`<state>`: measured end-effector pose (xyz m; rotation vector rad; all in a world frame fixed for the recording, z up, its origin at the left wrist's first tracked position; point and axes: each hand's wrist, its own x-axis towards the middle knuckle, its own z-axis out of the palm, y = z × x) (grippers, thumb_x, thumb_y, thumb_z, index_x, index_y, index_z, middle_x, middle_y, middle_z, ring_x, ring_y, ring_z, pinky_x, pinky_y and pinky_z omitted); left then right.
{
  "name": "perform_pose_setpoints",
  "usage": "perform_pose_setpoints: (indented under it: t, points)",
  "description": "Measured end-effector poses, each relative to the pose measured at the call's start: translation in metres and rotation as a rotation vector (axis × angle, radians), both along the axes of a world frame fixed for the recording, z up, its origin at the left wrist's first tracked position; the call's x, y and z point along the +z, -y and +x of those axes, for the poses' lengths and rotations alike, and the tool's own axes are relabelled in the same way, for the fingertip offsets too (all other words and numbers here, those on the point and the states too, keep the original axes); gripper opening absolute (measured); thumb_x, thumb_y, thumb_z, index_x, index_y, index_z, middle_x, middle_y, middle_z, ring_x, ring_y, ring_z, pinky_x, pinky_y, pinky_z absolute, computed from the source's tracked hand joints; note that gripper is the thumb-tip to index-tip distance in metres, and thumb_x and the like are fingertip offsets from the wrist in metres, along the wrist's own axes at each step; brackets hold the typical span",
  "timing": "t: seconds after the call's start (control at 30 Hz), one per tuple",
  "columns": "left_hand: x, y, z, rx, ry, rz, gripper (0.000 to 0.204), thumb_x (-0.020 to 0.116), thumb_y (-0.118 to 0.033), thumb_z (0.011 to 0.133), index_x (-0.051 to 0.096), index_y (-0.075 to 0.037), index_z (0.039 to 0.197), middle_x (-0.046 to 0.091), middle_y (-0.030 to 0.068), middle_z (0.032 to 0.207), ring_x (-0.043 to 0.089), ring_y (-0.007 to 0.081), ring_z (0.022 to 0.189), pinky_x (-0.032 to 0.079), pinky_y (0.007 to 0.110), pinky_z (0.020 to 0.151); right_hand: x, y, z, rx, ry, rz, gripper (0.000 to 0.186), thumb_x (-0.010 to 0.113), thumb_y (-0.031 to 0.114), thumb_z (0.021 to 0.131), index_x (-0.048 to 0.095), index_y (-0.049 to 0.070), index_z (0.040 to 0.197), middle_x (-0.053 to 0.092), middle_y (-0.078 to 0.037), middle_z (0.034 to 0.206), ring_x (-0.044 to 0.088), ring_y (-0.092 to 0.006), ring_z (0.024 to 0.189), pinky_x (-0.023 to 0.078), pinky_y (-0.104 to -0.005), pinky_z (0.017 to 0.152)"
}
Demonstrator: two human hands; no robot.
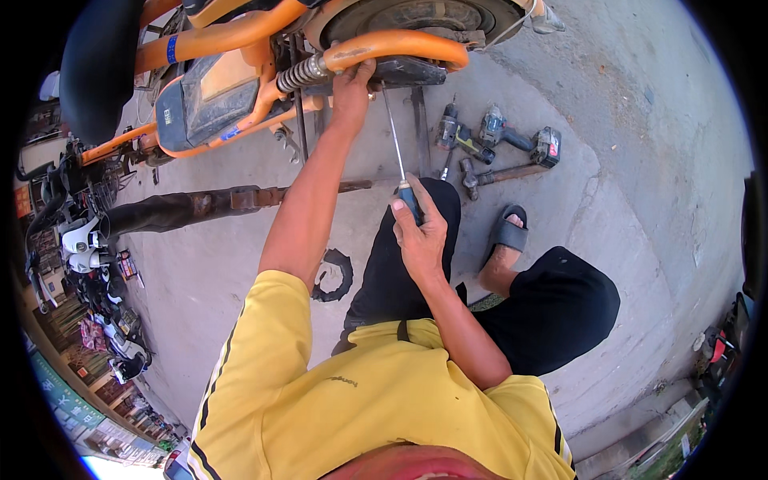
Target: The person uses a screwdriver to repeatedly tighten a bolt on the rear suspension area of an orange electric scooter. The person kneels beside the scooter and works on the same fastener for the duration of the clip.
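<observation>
My right hand (pixel 422 240) is closed round the blue handle of a screwdriver (pixel 394 132), with a finger stretched along it. Its long thin shaft points up and away to a dark, dirty cover (pixel 408 72) below the orange tube (pixel 400 46) of a two-wheeler. Whether the tip touches the cover is hard to see. My left hand (pixel 350 96) reaches up to the near end of that cover, beside a coil spring (pixel 301 74), its fingers curled round the edge and partly hidden. Behind the tube is the wheel (pixel 416 16).
On the concrete right of the two-wheeler lie a green-black power driver (pixel 460 134), a blue cordless tool (pixel 504 128) and a hammer (pixel 508 172). A curved black part (pixel 336 276) lies by my left arm. A dark strap-like bar (pixel 200 208) extends leftward. Parked scooters (pixel 88 248) line the far left.
</observation>
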<state>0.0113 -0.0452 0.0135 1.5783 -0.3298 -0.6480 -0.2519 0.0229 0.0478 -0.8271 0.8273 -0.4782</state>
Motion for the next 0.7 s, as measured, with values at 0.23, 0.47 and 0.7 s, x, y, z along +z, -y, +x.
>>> perform_pose_setpoints:
  t: [0.23,0.47,0.7]
  points:
    - [-0.001,0.003,-0.004,0.045,0.104,0.001,0.038,0.064,-0.02,0.106,0.061,-0.003,0.139,0.066,0.0032,0.125,0.059,0.0112,0.108,0.05,0.028,0.087,-0.022,-0.013,0.014,-0.083,-0.037,-0.142,0.045,0.07,0.016,0.097,0.064,0.002,0.139,0.057,0.004,0.083,0.045,-0.004,0.068,0.039,-0.0221,0.06]
    - [-0.032,0.006,0.011,0.106,0.296,-0.076,0.039,0.064,-0.019,0.104,0.06,-0.002,0.138,0.067,0.0036,0.121,0.059,0.0119,0.108,0.044,0.026,0.094,-0.011,-0.019,0.025,-0.08,-0.083,-0.042,0.047,0.072,0.015,0.095,0.063,0.002,0.14,0.061,0.002,0.085,0.05,-0.0057,0.071,0.045,-0.0234,0.066]
    - [-0.01,0.005,0.015,0.035,-0.093,-0.01,0.022,0.057,-0.019,0.096,0.057,-0.005,0.112,0.058,0.0066,0.079,0.058,0.0153,0.06,0.045,0.03,0.047,-0.04,-0.027,0.041,-0.194,0.055,-0.061,0.045,0.071,0.013,0.095,0.064,0.002,0.139,0.057,0.003,0.077,0.048,-0.0049,0.061,0.04,-0.0239,0.054]
